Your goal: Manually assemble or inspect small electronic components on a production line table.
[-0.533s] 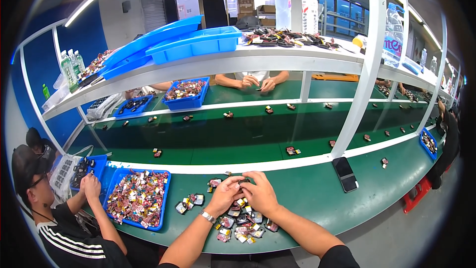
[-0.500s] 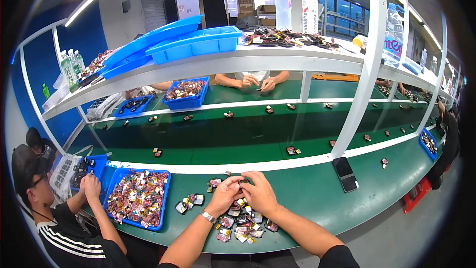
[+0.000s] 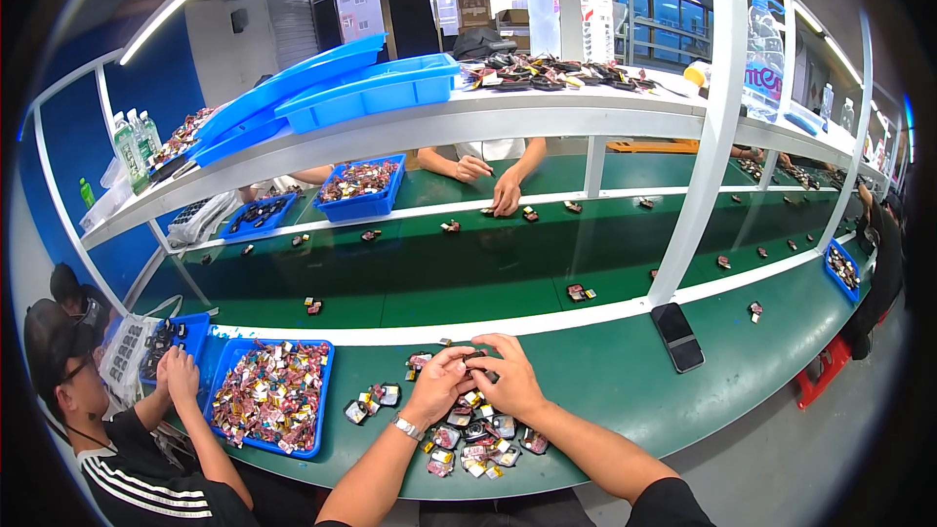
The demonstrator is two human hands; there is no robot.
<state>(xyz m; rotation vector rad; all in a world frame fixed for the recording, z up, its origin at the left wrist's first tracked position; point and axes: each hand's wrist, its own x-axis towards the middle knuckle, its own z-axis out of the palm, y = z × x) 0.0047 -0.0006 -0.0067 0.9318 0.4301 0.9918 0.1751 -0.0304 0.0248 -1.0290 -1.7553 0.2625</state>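
Note:
Over a pile of small electronic units (image 3: 478,434), black-cased with pale and yellow labels and reddish parts, my two hands meet fingertip to fingertip. My left hand (image 3: 441,385), with a metal-banded watch (image 3: 408,426) at the wrist, is closed in a pinch. Pressed against it from the right, my right hand (image 3: 509,373) has its thumb and fingers closed too. Something small and dark shows between the fingertips, mostly hidden by them. More units (image 3: 373,400) lie left of my left hand on the green tabletop (image 3: 586,420).
A blue tray (image 3: 323,410) heaped with small parts stands at left, beside a co-worker (image 3: 127,439). A black phone (image 3: 677,338) lies at right. Beyond a white rail, a green belt (image 3: 468,278) carries scattered units. A white shelf post (image 3: 708,137) rises near the phone.
Across the belt, another person's hands have separated, one reaching down to the belt near a unit. My hands stay together over the pile with little visible movement. The view has shifted slightly.

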